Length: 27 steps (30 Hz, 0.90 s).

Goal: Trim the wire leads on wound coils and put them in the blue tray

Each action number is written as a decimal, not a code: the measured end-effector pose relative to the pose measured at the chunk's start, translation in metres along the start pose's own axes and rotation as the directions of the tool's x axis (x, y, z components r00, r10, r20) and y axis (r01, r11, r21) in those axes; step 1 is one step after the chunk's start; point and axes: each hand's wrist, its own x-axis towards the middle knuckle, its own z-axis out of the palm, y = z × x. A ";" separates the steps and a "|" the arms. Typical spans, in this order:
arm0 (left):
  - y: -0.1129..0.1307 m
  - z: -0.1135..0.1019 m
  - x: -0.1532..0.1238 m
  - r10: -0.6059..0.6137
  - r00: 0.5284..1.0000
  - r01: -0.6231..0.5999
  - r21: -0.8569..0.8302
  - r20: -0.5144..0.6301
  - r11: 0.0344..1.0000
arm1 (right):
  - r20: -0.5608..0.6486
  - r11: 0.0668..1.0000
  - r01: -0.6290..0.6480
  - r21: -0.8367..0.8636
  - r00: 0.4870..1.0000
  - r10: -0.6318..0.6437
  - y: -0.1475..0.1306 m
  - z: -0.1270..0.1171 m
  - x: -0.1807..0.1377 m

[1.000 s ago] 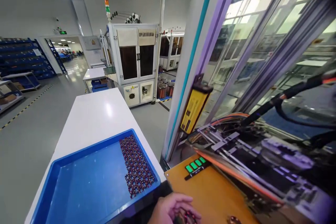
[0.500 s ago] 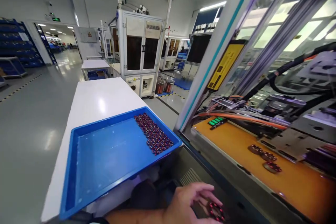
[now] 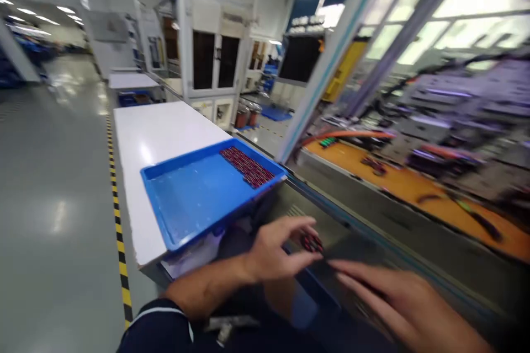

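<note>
My left hand [image 3: 275, 248] reaches forward over the gap beside the machine. Its thumb and fingers pinch a small dark ring-shaped motor stator [image 3: 311, 242] with reddish spots round it. My right hand [image 3: 385, 287] comes in from the lower right, smeared by motion, with its fingertips close to the stator. Those fingers lie close together, and a dark bit shows at their tips that I cannot make out. To the left, a blue tray [image 3: 182, 198] holds a block of many small dark-red stators [image 3: 248, 166] along its right side.
The tray sits on a white table [image 3: 165, 127]. At right is a machine frame with an orange work surface [image 3: 401, 183], where a few stators [image 3: 374, 165] lie near metal fixtures. A slanted white post [image 3: 327, 77] rises between. A white cabinet [image 3: 215, 49] stands behind.
The view has shifted. My left hand, still holding the stator, is farther up in view, and my right hand has come in from the lower right towards it.
</note>
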 end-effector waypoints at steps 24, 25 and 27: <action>-0.027 0.102 0.058 0.047 0.951 0.043 -0.280 0.306 0.959 | -0.107 0.217 -0.093 0.972 0.648 0.754 0.052 0.005 -0.043; -0.031 0.105 0.060 0.014 0.946 0.084 -0.287 0.324 0.954 | -0.118 0.210 -0.070 0.975 0.637 0.762 0.056 0.007 -0.048; -0.038 0.110 0.065 -0.038 0.929 0.153 -0.289 0.367 0.945 | -0.111 0.194 -0.066 0.979 0.624 0.773 0.061 0.009 -0.058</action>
